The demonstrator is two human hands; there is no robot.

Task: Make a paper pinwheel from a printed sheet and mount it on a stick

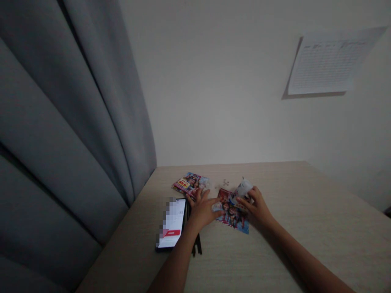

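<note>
- Forearms (179,256) reach across the worktop (244,264).
- Phone (172,224), screen lit, near the left edge; dark sticks (199,245) beside it.
- Left hand (203,207) open, fingers spread beside a picture card (233,217).
- Right hand (257,205) grips a white tube (243,188), tilted over that card.
- Colourful packet (192,183) toward the far left corner.

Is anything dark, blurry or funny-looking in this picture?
Head view: dim overall, gloomy on the curtain; the wall sheet throws a shadow along its lower edge; square blocks hide part of the bright phone screen; print on the white item in the right hand looks too soft to read.
</note>
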